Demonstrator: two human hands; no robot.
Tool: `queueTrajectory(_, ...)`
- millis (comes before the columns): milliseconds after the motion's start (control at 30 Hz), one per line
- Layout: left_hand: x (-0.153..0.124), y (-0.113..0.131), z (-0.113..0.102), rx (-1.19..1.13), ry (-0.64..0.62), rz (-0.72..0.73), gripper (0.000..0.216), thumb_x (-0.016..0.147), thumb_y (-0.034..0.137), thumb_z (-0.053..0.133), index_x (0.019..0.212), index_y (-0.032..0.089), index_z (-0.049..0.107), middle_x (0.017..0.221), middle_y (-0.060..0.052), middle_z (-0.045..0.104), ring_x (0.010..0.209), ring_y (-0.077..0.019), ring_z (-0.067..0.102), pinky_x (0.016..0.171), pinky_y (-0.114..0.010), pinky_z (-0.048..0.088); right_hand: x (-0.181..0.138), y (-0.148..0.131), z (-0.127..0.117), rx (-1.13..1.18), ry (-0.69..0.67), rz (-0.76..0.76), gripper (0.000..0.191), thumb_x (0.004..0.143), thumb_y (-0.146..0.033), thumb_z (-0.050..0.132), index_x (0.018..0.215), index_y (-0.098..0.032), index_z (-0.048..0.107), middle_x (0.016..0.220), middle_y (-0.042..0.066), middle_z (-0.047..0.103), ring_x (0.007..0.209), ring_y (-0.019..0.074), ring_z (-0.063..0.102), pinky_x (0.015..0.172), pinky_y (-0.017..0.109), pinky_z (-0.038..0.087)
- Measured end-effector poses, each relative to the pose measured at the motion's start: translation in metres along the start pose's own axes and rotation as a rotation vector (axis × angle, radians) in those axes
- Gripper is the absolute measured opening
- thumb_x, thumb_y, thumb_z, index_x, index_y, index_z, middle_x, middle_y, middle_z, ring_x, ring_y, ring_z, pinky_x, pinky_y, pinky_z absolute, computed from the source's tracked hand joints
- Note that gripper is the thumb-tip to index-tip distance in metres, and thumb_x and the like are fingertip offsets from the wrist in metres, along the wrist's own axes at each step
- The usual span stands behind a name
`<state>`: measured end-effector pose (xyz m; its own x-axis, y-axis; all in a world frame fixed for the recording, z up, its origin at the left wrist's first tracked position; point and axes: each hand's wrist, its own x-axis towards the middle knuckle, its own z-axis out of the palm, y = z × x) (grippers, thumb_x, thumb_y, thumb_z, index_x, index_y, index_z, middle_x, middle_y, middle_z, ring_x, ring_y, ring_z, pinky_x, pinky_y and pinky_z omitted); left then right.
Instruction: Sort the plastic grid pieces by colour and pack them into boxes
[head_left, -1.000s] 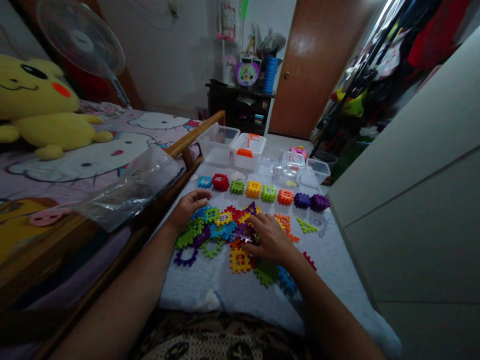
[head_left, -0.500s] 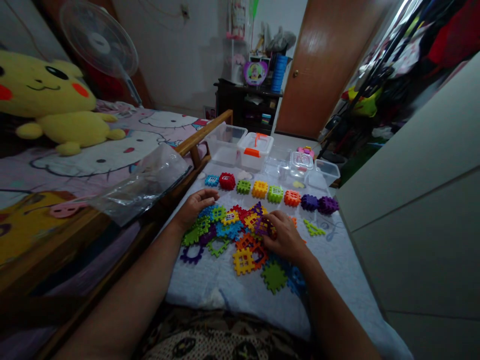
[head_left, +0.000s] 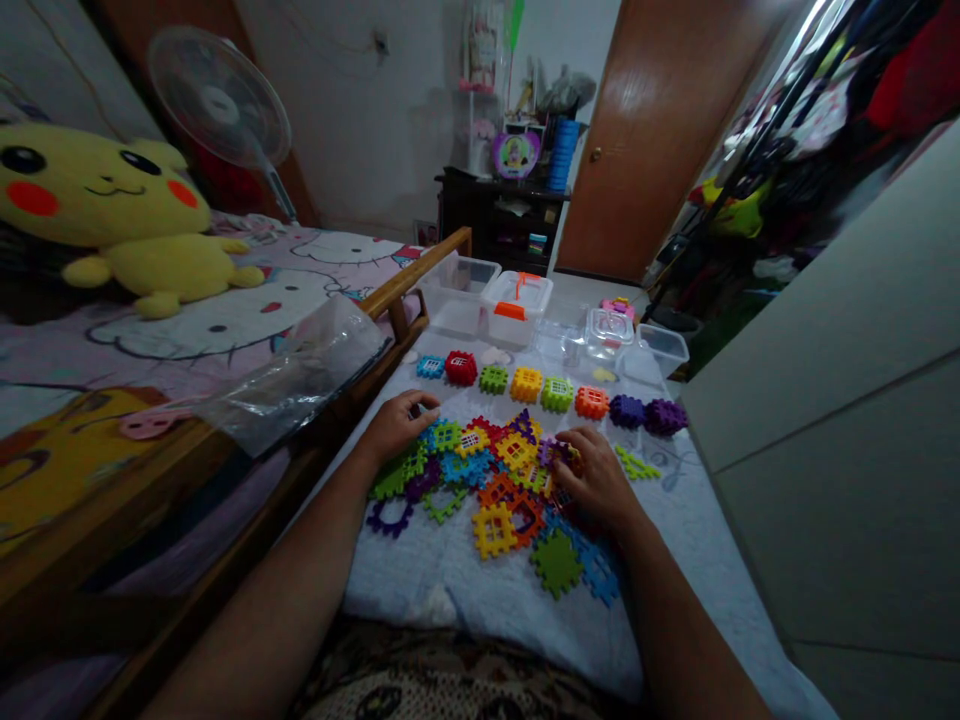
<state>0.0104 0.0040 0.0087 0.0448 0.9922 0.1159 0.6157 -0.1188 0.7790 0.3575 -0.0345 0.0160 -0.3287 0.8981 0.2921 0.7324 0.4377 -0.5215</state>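
Observation:
A mixed pile of flat plastic interlocking building pieces lies on the cloth in front of me. At its left edge, my left hand hovers with bent fingers, thumb apart, holding nothing. My right hand is over the pile's right side, its fingers bent around a purple interlocking piece; the fingers partly hide it, and a bit of yellow shows between them. Below that hand lie a green square piece and blue pieces. A yellow window piece lies near the pile's front.
Behind the pile runs a row of colour-sorted stacks, including a red stack and a purple stack. Farther back stand clear plastic boxes and an orange-latched box. A wooden bed rail borders the left; a green triangle piece lies right.
My right hand has shifted right across the pile, the purple piece moving with it, uncovering pieces beneath. My left hand stays near the pile's left edge. The view has tilted slightly.

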Motion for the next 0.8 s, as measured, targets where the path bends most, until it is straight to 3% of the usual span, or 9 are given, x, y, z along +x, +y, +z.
queueTrajectory(67,-0.002,0.002,-0.004,0.034,-0.084,0.015,0.042,0.077,0.055,0.061,0.096,0.017,0.069,0.097,-0.006,0.067,0.08,-0.0209,0.061,0.079,-0.035,0.05,0.0,0.0,0.001,0.009,-0.002,0.006,0.026,0.082,-0.026,0.057,0.105,-0.018,0.065,0.101,0.01,0.061,0.096,0.0249,0.057,0.089,0.041,0.047)
queueTrajectory(167,-0.004,0.004,-0.009,0.015,-0.23,0.08,0.047,0.075,0.056,0.065,0.106,0.019,0.067,0.113,-0.007,0.063,0.1,-0.0245,0.061,0.09,-0.036,0.049,0.0,-0.001,0.001,0.029,-0.006,0.016,0.025,0.082,-0.025,0.057,0.105,-0.018,0.065,0.101,0.01,0.062,0.096,0.0242,0.058,0.088,0.04,0.047)
queueTrajectory(333,-0.005,0.006,-0.008,0.137,-0.366,0.206,0.055,0.068,0.05,0.075,0.114,0.022,0.064,0.131,-0.008,0.053,0.127,-0.0293,0.047,0.114,-0.044,0.03,0.0,-0.002,0.001,0.051,0.011,0.02,0.024,0.082,-0.025,0.057,0.103,-0.019,0.065,0.1,0.009,0.062,0.095,0.0238,0.058,0.088,0.039,0.047)
queueTrajectory(433,-0.007,0.007,-0.002,0.192,-0.352,0.227,0.052,0.07,0.045,0.073,0.114,0.022,0.062,0.128,-0.008,0.055,0.126,-0.0292,0.046,0.113,-0.045,0.031,0.0,-0.002,0.0,0.057,0.006,0.023,0.023,0.082,-0.025,0.057,0.102,-0.019,0.065,0.099,0.009,0.062,0.095,0.0236,0.059,0.087,0.039,0.047)
queueTrajectory(567,-0.009,0.014,0.005,0.202,-0.246,0.235,0.052,0.069,0.046,0.075,0.111,0.021,0.06,0.122,-0.008,0.057,0.122,-0.0291,0.048,0.109,-0.045,0.036,0.0,-0.002,0.0,0.048,-0.01,0.024,0.024,0.081,-0.024,0.057,0.103,-0.018,0.065,0.099,0.009,0.062,0.094,0.0231,0.059,0.087,0.038,0.048)
queueTrajectory(700,-0.012,0.035,0.006,0.203,-0.12,0.283,0.052,0.069,0.046,0.077,0.111,0.021,0.059,0.121,-0.007,0.058,0.121,-0.0292,0.047,0.107,-0.045,0.037,0.0,-0.001,0.001,0.046,-0.004,0.018,0.023,0.082,-0.024,0.056,0.102,-0.018,0.065,0.099,0.009,0.062,0.095,0.0231,0.059,0.086,0.038,0.047)
queueTrajectory(800,-0.014,0.057,0.01,0.222,-0.145,0.337,0.051,0.071,0.044,0.077,0.113,0.021,0.059,0.117,-0.007,0.061,0.116,-0.028,0.051,0.104,-0.044,0.04,-0.001,-0.001,0.001,0.057,-0.006,0.022,0.022,0.083,-0.025,0.056,0.102,-0.019,0.065,0.098,0.008,0.062,0.093,0.0224,0.059,0.084,0.037,0.048)
